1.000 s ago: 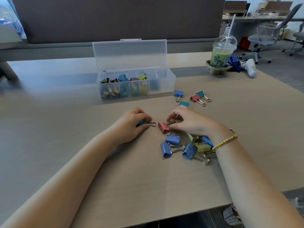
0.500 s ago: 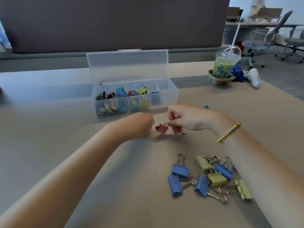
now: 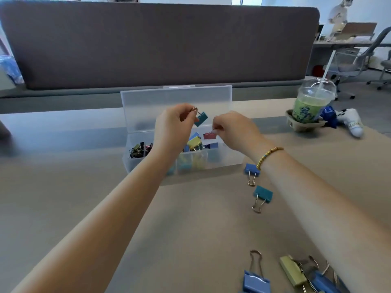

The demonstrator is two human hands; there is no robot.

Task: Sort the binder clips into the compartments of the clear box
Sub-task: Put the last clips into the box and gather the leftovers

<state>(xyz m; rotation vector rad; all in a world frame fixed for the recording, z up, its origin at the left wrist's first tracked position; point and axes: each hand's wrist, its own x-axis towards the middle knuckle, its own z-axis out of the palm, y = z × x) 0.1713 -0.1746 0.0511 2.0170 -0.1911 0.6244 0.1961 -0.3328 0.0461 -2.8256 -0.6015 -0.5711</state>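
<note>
Both hands are up over the box (image 3: 220,160), each pinching a clip by its wire handle: left hand (image 3: 173,125) dangles a teal clip (image 3: 201,119), right hand (image 3: 233,129) a red clip (image 3: 209,135) just above the filled compartments.

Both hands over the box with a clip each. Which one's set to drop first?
Probably right. The right hand dangles its red clip low over the clear box; the left hand holds its teal clip higher.
</note>
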